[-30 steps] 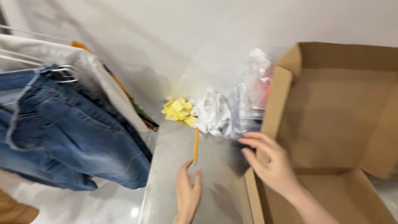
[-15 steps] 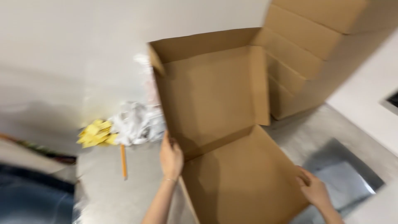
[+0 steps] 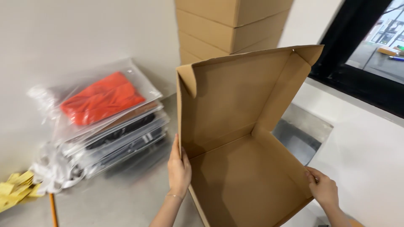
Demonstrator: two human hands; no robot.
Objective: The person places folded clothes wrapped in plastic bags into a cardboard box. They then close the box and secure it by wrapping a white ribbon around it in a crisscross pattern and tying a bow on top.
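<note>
Cardboard box [image 3: 244, 168]: open, lid flap upright, resting on the grey table [image 3: 126, 197] between both hands.

Left hand [image 3: 179, 166]: fingers flat and pressed against the box's left wall, as half a second earlier.

Right hand [image 3: 323, 187]: curled over the box's right front edge, gripping it; it sat lower on that edge before.

Stack of bagged clothes [image 3: 109, 126], an orange garment on top: left of the left hand, now in fuller view.

Yellow tags [image 3: 14, 191] and orange pencil [image 3: 53, 210]: far left of the left hand, shifted to the frame's corner.

Stacked boxes [image 3: 227, 29]: beyond the hands, against the wall.
</note>
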